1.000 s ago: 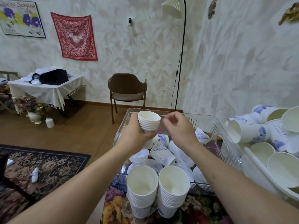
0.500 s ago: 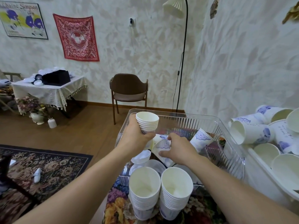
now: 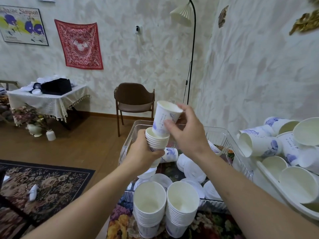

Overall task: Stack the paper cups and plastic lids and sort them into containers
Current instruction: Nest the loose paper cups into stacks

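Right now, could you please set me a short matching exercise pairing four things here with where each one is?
Things:
1. single cup
2. small cup stack
3. two tall cup stacks
4. plastic lids

Places:
a. inside the clear bin
b. in the left hand
c. in the right hand
d. nearest the camera, before the bin

Pairs: 1-c, 2-b, 3-d, 4-a

poster [image 3: 22, 25] | reads "Simpson" | word before it partly legible

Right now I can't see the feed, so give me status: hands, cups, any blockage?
Left hand grips cup stack. Right hand holds single cup, base entering the stack's top, tilted, not seated. Nothing blocking.
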